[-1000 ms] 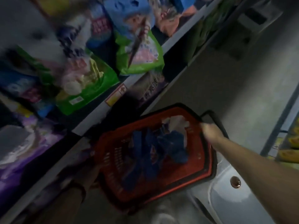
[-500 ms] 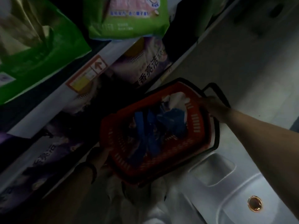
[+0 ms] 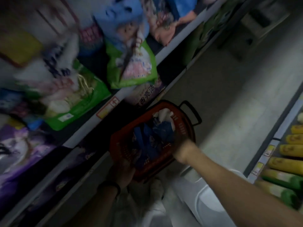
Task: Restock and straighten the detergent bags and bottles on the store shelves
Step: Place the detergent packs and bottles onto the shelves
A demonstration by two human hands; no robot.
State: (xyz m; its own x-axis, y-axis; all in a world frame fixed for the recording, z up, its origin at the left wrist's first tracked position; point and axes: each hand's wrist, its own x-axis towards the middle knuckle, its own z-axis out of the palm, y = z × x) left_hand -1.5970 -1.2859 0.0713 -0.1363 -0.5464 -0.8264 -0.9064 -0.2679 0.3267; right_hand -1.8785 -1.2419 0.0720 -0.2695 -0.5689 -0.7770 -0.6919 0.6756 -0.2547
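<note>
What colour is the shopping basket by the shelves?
The basket is red, with a black handle; it shows in the head view.

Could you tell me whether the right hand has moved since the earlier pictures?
Yes. The right hand left the handle of the basket and is now at its near rim, by the blue packs.

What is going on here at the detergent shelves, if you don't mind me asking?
A person stands in the aisle by the detergent shelf with a red basket that has blue packs in it. The left hand holds the basket's near end. The right hand is at its right rim beside the blue packs, but it is too dim to tell what it grips. Green bags sit on the shelf above.
</note>
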